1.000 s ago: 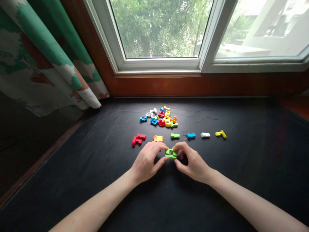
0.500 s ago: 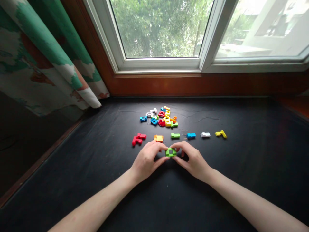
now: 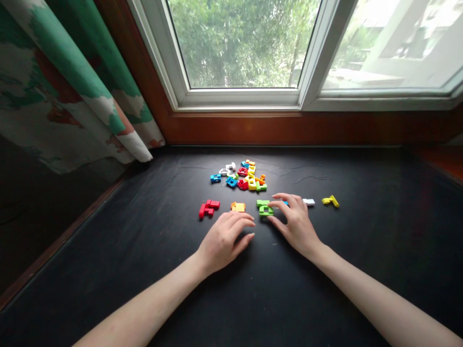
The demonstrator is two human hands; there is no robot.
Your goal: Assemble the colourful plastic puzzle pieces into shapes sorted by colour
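Bright green plastic open-square block [image 3: 265, 210] beneath the right hand [image 3: 297, 224], on black cloth [image 3: 325, 274].
The block touches a lighter green plastic bar [image 3: 263, 203] at the bar's 6 o'clock; right fingers spread apart around it, unclamped; the empty left hand [image 3: 222, 243] rests at 9 o'clock.

our two bare forearms [image 3: 152, 299] come in from the lower corners and angle toward the middle. our left hand [image 3: 224, 243] lies palm down, its fingers [image 3: 242, 220] loosely curled. our right hand [image 3: 296, 224] sits a little farther forward, palm down and spread, with its thumb [image 3: 273, 222] low. the hands are apart.
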